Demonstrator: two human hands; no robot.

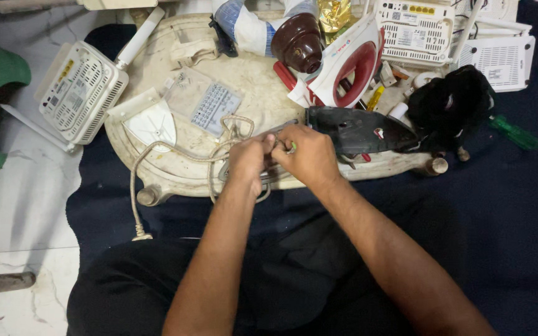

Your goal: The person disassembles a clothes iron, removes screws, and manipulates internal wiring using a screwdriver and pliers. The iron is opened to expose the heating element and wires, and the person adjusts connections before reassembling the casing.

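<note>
Two hands meet at the worktop's (157,180) near edge: left hand (248,160) and right hand (309,155) pinch the cord (175,155) end, the dark iron base (359,130) lying lengthwise just rightward.

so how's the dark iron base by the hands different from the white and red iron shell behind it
The dark iron base is black and lies flat at the hands' side; the white and red iron shell is white with a red inner rim and lies further back. The base touches the right hand; the shell is touched by neither hand. Both taper to a point and rest on the cream board.
</note>
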